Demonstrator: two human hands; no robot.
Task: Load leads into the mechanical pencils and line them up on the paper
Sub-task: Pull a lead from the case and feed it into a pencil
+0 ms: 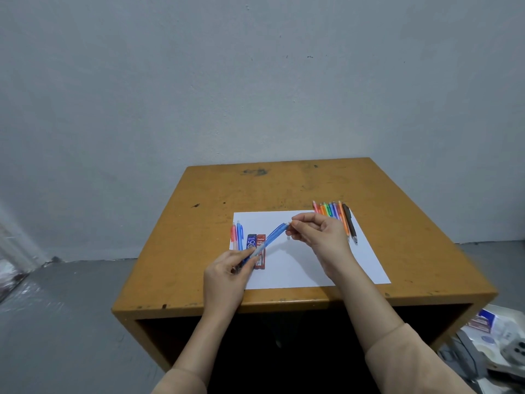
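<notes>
Wooden table [284,183], white paper [298,268] on it near the front edge. At the paper's left edge a red pencil [233,233] and a light blue pencil [240,233] lie side by side, touching or nearly so. Just right of them are two lead cases flat on the paper, a dark case [251,240] and a red case [261,239], side by side. Can't tell from here whether they're open or what's inside.

Left hand [224,275] is over the paper's front left corner, fingers curled round the lower end of the blue mechanical pencil [272,236]. The pencil is held off the paper, slanting up to the right, and it crosses over the cases.

Right hand [321,233]: thumb and forefinger pinch tight at the pencil's pale top end, other fingers loosely curled. Anything thinner in the pinch is too small to see.

Far right corner of the paper: a row of coloured pencils [331,210], packed together, with a black pencil [349,221] outermost.
</notes>
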